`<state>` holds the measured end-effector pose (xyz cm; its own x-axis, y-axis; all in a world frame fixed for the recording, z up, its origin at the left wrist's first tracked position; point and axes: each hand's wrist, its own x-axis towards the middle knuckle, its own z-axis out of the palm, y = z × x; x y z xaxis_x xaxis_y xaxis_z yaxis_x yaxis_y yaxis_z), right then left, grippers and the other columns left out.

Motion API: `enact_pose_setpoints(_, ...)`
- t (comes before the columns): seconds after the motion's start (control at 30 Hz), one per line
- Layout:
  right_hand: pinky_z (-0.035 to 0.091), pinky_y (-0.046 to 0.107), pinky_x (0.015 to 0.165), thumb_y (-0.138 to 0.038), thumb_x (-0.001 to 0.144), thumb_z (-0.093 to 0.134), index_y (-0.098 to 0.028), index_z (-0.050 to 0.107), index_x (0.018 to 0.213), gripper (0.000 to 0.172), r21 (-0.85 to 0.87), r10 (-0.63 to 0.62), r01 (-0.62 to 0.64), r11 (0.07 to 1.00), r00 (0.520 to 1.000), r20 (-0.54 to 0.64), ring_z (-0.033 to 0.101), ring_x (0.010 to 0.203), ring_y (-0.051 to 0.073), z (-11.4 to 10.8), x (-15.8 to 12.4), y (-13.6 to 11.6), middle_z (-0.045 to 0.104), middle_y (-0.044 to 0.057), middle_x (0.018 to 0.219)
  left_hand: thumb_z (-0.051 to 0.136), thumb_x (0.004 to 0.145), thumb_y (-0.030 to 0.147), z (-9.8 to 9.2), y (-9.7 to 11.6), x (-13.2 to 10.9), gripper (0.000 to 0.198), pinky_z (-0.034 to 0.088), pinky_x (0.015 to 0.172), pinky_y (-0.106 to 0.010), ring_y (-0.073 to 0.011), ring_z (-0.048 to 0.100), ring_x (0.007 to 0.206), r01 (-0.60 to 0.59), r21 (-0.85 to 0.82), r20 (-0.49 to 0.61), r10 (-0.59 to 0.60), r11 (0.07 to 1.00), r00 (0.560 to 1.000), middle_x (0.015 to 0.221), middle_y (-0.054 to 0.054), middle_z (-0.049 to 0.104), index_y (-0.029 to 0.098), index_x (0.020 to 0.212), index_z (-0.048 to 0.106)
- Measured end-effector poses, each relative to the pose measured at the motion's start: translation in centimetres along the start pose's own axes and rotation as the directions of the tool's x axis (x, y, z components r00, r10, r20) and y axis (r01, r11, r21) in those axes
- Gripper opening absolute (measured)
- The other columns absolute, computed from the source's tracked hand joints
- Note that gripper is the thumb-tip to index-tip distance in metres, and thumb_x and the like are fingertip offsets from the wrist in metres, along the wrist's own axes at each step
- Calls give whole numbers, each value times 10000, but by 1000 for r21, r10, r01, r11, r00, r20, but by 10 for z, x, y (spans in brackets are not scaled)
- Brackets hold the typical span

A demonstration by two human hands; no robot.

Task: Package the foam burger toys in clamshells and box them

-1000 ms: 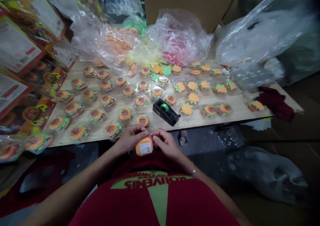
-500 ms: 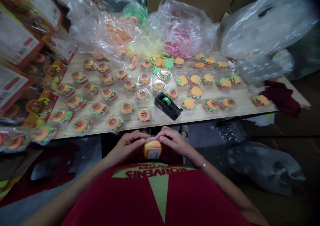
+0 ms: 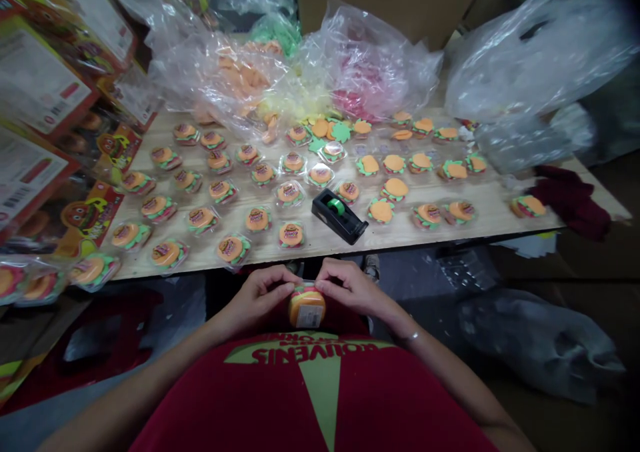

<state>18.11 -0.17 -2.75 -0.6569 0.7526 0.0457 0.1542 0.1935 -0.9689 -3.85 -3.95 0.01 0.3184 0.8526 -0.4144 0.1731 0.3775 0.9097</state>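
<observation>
Both hands pinch one burger toy over the lap: the left hand grasps its 9 o'clock edge, the right hand its 3 o'clock edge. They seem to be sealing its wrap; the tape dispenser sits at 12 o'clock on the table, so fresh tape looks likely needed.

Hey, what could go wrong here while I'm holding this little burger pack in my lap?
1. The burger pack is held only by the fingertips of the left hand and right hand, off the table over the lap; it might slip to the floor.
2. The tape dispenser and front-row packs sit near the table edge; a reaching arm could knock them off.
</observation>
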Motion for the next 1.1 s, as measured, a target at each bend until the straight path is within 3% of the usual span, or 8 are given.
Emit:
enact_pose_setpoints(0.5, 402, 246, 618, -399, 902, 536, -160, 603, 722, 306, 116, 89, -77, 990, 992, -94, 525, 663, 130, 10, -5, 14, 586, 8, 708, 602, 828, 398, 6, -10, 3, 263, 431, 618, -239, -151, 571, 697, -35, -1, -75, 35, 999, 997, 796, -37, 671, 153, 873, 685)
enact_pose_setpoints(0.57, 405, 250, 617, -366, 920, 517, -164, 607, 741, 285, 42, 43, -37, 998, 987, -152, 524, 668, 132, 13, -10, 6, 570, 14, 717, 612, 823, 391, 7, -9, 1, 261, 435, 636, -247, -150, 572, 702, -71, 19, -100, 72, 997, 992, 791, -38, 659, 153, 878, 703)
enact_pose_setpoints(0.7, 401, 287, 639, -271, 953, 462, -178, 633, 798, 249, -364, -215, 141, 921, 961, -173, 502, 693, 153, 16, -17, -8, 547, 49, 749, 660, 800, 360, 4, -8, -2, 223, 451, 744, -266, -159, 590, 799, -179, 46, -201, 185, 983, 962, 849, -42, 642, 178, 899, 742)
enact_pose_setpoints(0.8, 396, 309, 625, -240, 966, 438, -197, 650, 806, 269, -568, -326, 228, 791, 942, -75, 487, 676, 170, 15, -14, -7, 549, 59, 711, 745, 723, 321, -1, -7, 1, 298, 471, 783, -274, -164, 608, 871, -14, -212, -221, -34, 977, 975, 984, -35, 667, 225, 1003, 704)
enact_pose_setpoints(0.9, 395, 306, 575, -227, 961, 458, -231, 672, 852, 240, -547, -382, 326, 771, 924, 12, 484, 639, 169, 15, -7, -3, 570, 49, 682, 730, 698, 400, -4, -3, 9, 453, 512, 742, -332, -203, 635, 880, 268, -545, 32, -300, 794, 954, 1108, -64, 665, 245, 1114, 641)
enact_pose_setpoints(0.97, 403, 298, 557, -209, 949, 487, -257, 675, 842, 222, -440, -417, 398, 805, 907, 58, 480, 609, 155, 17, -5, -3, 584, 33, 677, 717, 682, 431, -1, 0, 14, 441, 521, 693, -337, -211, 646, 803, 370, -600, 129, -371, 709, 920, 1017, -92, 688, 190, 1045, 655)
enact_pose_setpoints(1.03, 424, 294, 575, -206, 934, 521, -272, 674, 827, 198, -364, -458, 451, 815, 886, 73, 489, 610, 145, 21, -6, -4, 592, 16, 684, 759, 638, 363, 4, 4, 17, 417, 505, 636, -285, -178, 632, 703, 351, -567, 61, -387, 745, 920, 862, -75, 691, 147, 979, 656)
enact_pose_setpoints(1.1, 455, 302, 624, -290, 903, 592, -263, 668, 864, 89, -338, -509, 474, 813, 861, -17, 523, 672, 154, 25, -10, -4, 605, 19, 743, 773, 639, 300, 9, 5, 15, 460, 486, 610, -244, -153, 622, 690, 208, -497, -87, -287, 843, 954, 860, -49, 675, 153, 1051, 629)
